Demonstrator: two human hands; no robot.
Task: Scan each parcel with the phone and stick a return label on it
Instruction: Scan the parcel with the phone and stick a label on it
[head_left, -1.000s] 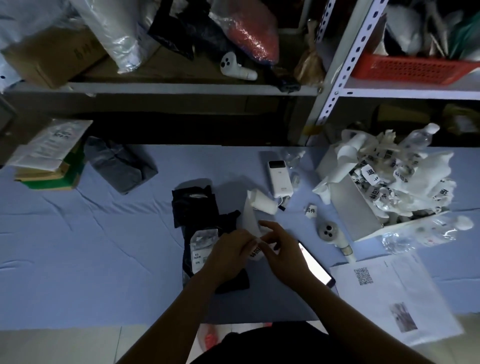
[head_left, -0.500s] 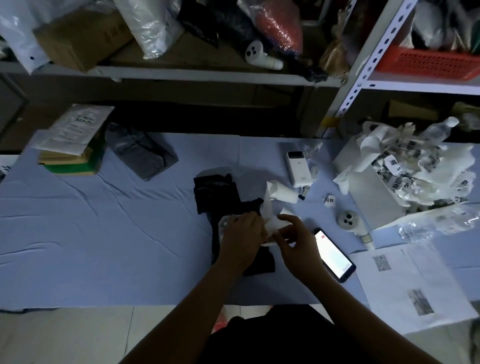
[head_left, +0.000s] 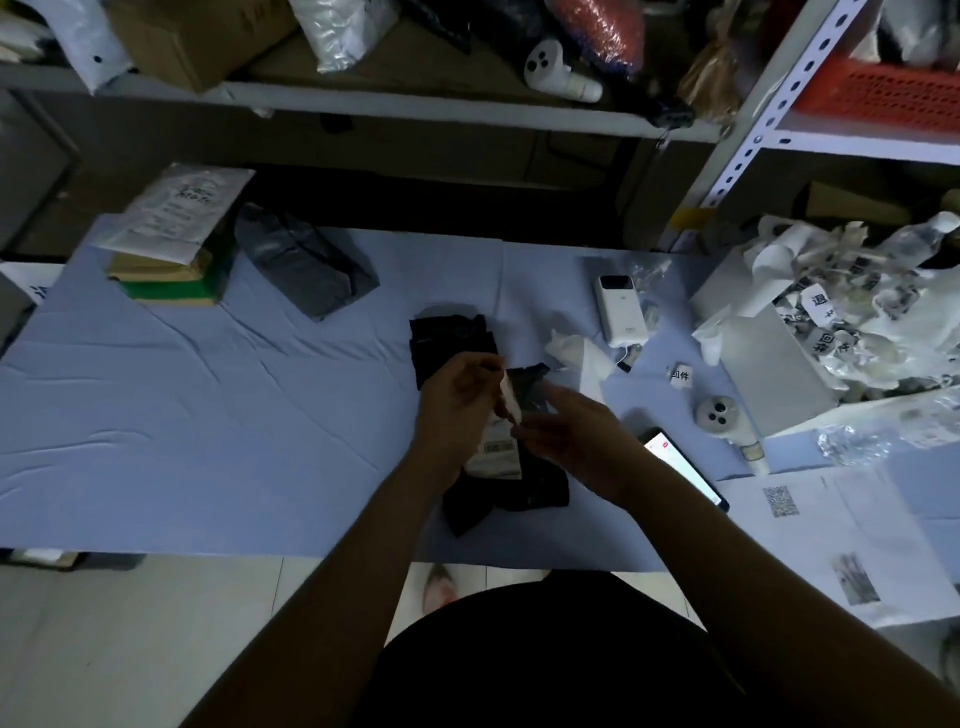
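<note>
The room is dim. A desk (head_left: 208, 415) draped in pale blue cloth spreads under the hands (head_left: 457, 410). Beyond them stands a metal shelving unit (head_left: 415, 111), its perforated white upright (head_left: 763, 119) to their far right. Pale floor tiles (head_left: 130, 623) show nearer, lower left.

Black parcel (head_left: 540, 488) = crinkly shiny plastic, return label (head_left: 508, 399) white paper, tbl cover (head_left: 208, 415) matt creased cloth, power bank (head_left: 621, 309) smooth plastic, phone (head_left: 685, 465) glossy screen, shelf post (head_left: 753, 130) perforated metal.

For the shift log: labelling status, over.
Left hand pinches return label, right hand at its lower end, grip blurred. Black parcel beneath, label not yet stuck. Phone beside, nothing blocking.
</note>
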